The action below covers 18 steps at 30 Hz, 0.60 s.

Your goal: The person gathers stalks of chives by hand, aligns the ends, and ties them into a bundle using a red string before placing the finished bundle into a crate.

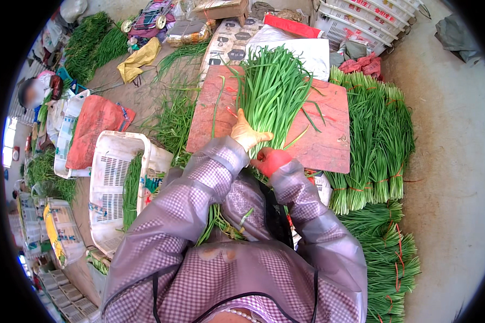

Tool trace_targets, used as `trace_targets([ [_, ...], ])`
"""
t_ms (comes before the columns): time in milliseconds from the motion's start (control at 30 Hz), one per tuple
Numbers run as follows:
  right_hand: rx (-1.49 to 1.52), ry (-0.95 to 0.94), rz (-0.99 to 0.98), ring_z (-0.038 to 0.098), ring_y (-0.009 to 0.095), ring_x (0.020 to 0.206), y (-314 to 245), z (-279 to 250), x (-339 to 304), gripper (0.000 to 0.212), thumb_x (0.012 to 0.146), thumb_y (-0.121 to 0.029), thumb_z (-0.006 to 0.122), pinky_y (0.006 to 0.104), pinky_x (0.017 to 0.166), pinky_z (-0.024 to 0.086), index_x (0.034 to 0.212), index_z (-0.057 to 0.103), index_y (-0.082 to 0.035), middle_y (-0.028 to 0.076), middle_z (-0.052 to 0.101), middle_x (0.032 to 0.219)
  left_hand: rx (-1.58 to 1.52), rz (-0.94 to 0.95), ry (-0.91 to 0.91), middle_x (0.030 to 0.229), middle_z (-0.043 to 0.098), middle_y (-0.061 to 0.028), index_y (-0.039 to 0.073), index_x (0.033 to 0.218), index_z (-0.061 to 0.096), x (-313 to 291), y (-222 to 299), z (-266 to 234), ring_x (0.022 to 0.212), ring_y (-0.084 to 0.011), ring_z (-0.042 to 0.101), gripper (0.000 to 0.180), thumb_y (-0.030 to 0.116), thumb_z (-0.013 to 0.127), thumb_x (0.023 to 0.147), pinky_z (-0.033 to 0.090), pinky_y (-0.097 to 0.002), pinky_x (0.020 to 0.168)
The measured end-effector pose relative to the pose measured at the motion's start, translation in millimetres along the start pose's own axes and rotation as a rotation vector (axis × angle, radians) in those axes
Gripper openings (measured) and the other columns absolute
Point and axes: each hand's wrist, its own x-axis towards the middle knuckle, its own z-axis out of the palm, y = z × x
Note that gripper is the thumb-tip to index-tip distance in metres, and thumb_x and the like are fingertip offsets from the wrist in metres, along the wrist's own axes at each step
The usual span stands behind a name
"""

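Note:
A thick bunch of garlic chives point(272, 97) lies with its leaf tips pointing away from me on a reddish board point(323, 124). My left hand point(248, 133), in a pale tan glove, is closed on the lower stems, its thumb stretched across them. Just below and to the right, my right hand point(274, 160), in a red-orange covering, has its fingers curled at the stem ends; the ends themselves are mostly hidden. Red ties point(322, 114) and a few loose leaves point(312, 116) are scattered on the board beside the bunch.
Tied chive bunches point(369, 134) are stacked right of the board, with more bunches point(388, 264) nearer me. A white basket point(99, 215) holding some chives stands at left. Loose chives point(172, 118) cover the floor left of the board. White crates point(355, 24) are stacked at the back; a person point(32, 92) is far left.

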Motion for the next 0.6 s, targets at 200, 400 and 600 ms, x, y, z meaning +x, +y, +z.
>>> trace_targets([
  [200,0.523,-0.034,0.087,0.06,0.014,0.063,36.9,5.3,21.2,0.021,0.079,-0.021,0.069,0.0299,0.061,0.049,0.089,0.068,-0.003,0.004,0.065,0.072,0.01,-0.016,-0.068,0.138,0.045,-0.0276,-0.007,0.147,-0.003,-1.2,0.7,-11.6,0.13,-0.0348,0.045,0.149,0.059,0.087,0.049,0.037,-0.0352,0.107],
  [400,0.807,-0.022,0.147,0.053,0.011,0.052,60.2,11.0,36.7,0.015,0.082,-0.02,0.07,0.0269,0.047,0.043,0.089,0.066,-0.007,0.0,0.059,0.064,0.105,0.134,-0.073,0.146,0.028,-0.0347,-0.002,0.148,-0.01,3.6,-10.6,-14.6,0.137,-0.0408,0.033,0.157,0.068,0.084,0.044,0.032,-0.0386,0.111],
  [600,1.084,0.021,0.308,0.052,0.013,0.044,65.3,2.6,35.9,0.016,0.085,-0.021,0.07,0.0269,0.039,0.039,0.089,0.063,-0.008,0.002,0.059,0.063,-0.065,0.214,-0.096,0.144,0.036,-0.0294,-0.004,0.148,-0.009,-8.6,-9.2,-9.6,0.131,-0.0368,0.042,0.154,0.05,0.092,0.044,0.035,-0.0335,0.108],
])
